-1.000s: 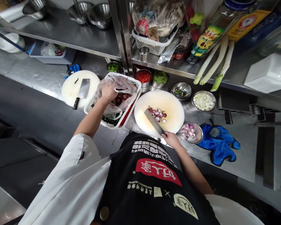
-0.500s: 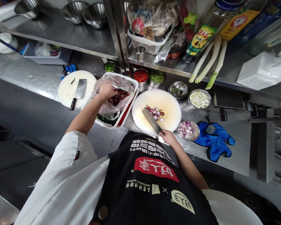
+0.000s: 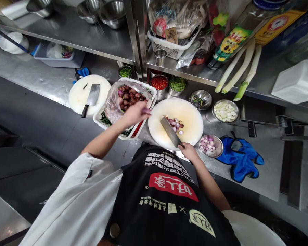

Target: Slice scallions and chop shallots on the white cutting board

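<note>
My left hand (image 3: 135,114) is closed around a purple shallot (image 3: 146,111), over the right rim of a white plastic basket (image 3: 152,89). Inside the basket an opened clear bag (image 3: 112,102) holds many whole shallots (image 3: 129,97). My right hand (image 3: 189,151) grips the handle of a cleaver (image 3: 170,131), whose blade lies over the near left part of a round white cutting board (image 3: 188,107). Beside the blade is a small heap of cut shallots (image 3: 175,123). Just right of the board stands a steel bowl of peeled shallot pieces (image 3: 210,146).
Left of the basket, a second cleaver (image 3: 93,95) rests on another round board (image 3: 75,94). Steel containers hold red chopped peppers (image 3: 159,82), green strips (image 3: 178,83) and white pieces (image 3: 226,111). A blue cloth (image 3: 240,157) lies at the right. Leek stalks (image 3: 246,73) overhang the shelf edge.
My left hand has come out of the bag and moved right toward the board, now with a shallot in it. The right hand and cleaver stay in place; the view has shifted slightly.
</note>
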A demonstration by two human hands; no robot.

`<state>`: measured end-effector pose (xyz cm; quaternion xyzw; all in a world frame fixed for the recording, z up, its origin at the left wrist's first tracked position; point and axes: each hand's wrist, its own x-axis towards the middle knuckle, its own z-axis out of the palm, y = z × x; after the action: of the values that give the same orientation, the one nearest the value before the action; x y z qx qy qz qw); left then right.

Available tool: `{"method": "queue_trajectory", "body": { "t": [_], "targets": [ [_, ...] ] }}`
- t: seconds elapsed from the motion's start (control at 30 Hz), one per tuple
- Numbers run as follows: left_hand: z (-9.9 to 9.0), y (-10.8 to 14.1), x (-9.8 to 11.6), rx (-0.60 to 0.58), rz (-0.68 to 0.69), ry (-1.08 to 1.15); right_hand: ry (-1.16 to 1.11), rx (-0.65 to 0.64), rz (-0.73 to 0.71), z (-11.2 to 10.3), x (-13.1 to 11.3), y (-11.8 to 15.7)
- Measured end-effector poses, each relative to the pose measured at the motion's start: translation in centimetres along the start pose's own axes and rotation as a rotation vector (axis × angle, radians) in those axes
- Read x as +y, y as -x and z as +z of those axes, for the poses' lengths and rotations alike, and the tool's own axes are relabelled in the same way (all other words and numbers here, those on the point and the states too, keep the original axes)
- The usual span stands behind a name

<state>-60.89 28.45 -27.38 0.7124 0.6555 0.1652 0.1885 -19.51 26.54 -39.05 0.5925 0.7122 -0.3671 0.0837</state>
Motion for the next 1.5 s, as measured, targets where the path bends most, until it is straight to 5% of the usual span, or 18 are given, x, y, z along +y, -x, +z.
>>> {"method": "queue_trajectory", "body": {
  "t": [0.1, 0.2, 0.27, 0.37, 0.77, 1.23, 1.5],
  "targets": [
    [8.1, 0.0, 3.9, -0.106, 0.081, -0.016, -0.093, -0.033, 0.054, 0.1, -0.2, -0.2],
    [15.6, -1.4, 5.6, -0.194, -0.006, -0.006, -0.113, -0.017, 0.078, 0.2, -0.5, -0.2],
    [19.0, -2.2, 5.5, -0.211, -0.050, 0.001, -0.070, 0.012, 0.085, 0.2, -0.7, -0.1],
    [21.5, -2.3, 4.6, -0.198, -0.036, 0.023, -0.022, 0.035, 0.077, 0.2, -1.0, 0.2],
    [21.4, -0.2, 0.7, -0.128, 0.178, 0.179, 0.077, 0.060, 0.067, -0.7, -2.4, 1.8],
    [22.0, -1.2, 1.2, -0.178, 0.320, -0.011, 0.228, -0.014, 0.076, -0.4, -5.5, 4.6],
    [22.8, -0.8, 0.7, -0.171, 0.347, 0.053, 0.231, -0.057, 0.059, 1.5, -5.7, 0.1]
  ]
}}
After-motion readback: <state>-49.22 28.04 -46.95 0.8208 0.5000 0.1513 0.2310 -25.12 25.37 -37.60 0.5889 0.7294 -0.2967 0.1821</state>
